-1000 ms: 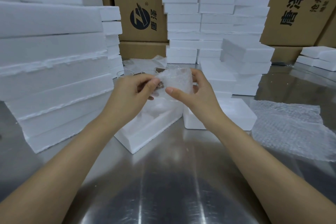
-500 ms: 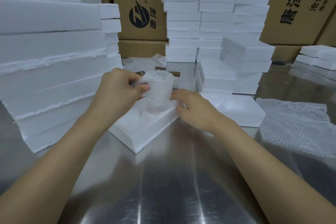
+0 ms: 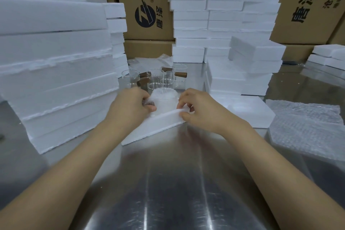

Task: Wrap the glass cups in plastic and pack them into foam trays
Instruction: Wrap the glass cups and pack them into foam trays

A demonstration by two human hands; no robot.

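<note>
1. Wrapped cup (image 3: 164,100): one glass cup covered in bubble wrap. It stands upright in the far end of the foam tray (image 3: 155,129). A brown handle shows on its left side. Which recess it sits in cannot be told.

2. Foam tray: white and shallow. It lies at an angle on the worktop (image 3: 177,183) at the centre of view, with its long near wall facing the person.

3. Left hand (image 3: 128,107): fingers and thumb are curled round the left side of the wrapped cup, grasping it at the handle.

4. Right hand (image 3: 202,112): pinches the tray's right corner, with fingertips on top of the rim and the thumb against the outer wall. It is just beside the wrapped cup; whether it touches the cup cannot be told.

5. Bare glass cups (image 3: 169,77): a cluster of several clear cups with brown wooden handles. They stand upright on the worktop just behind the tray.

6. Bubble wrap sheets (image 3: 306,130): a loose flat pile on the worktop at right, apart from the tray. A further crumpled piece (image 3: 149,61) lies behind the bare cups.

7. Foam piece (image 3: 250,112): white and flat. It lies between the tray and the bubble wrap sheets.

8. Foam stacks: large slabs piled high at left (image 3: 56,73), columns of smaller blocks at the back (image 3: 214,15), and a low pile at far right (image 3: 328,56).

9. Cardboard boxes (image 3: 149,30): brown, printed with a dark logo and lettering. They stand behind the foam stacks.

10. Worktop: brushed metal, reflective.
</note>
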